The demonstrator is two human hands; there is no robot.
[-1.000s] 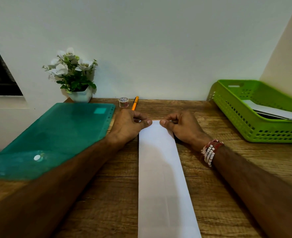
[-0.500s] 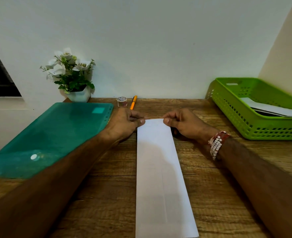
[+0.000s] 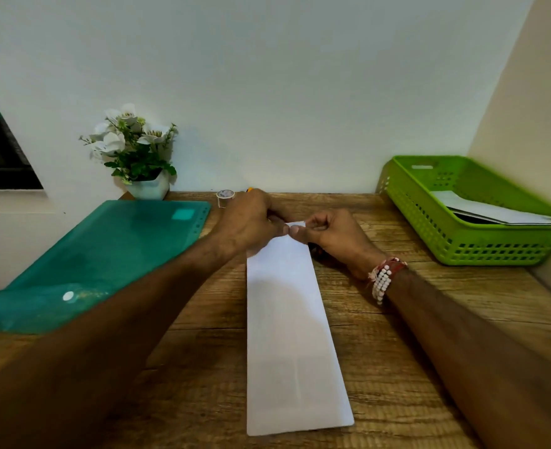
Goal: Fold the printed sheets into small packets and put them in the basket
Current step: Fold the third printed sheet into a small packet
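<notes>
**Desk:** What does the frame show?

**Reporter:** A person at a wooden table (image 3: 397, 367), both hands pinched shut on the far end of a long white strip of folded paper (image 3: 292, 335). The left hand (image 3: 248, 223) and right hand (image 3: 332, 233) meet thumb to thumb at that end, the corner just showing between them. The rest of the strip lies flat on the table, running from the hands back toward the person.

**Desk:** Which step is that?

**Reporter:** By my reading, mid-fold. The sheet is already narrowed lengthwise but is far too long to count as a small packet. Whether the far end is lifted off the table I cannot tell; the hands cover it.

**Desk:** And the basket?

**Reporter:** The green basket (image 3: 429, 228) sits to the right of the strip, well apart from it, against the wall, with paper already inside. A teal folder (image 3: 105, 254) lies left of the strip; a flower pot (image 3: 148, 187) and a small spool (image 3: 225, 196) stand beyond it.

**Desk:** What does the next move call for?

**Reporter:** Probably bringing the pinched end back over the strip, squaring the edges and pressing a crosswise crease, likely more than once, before it goes to the basket.
</notes>
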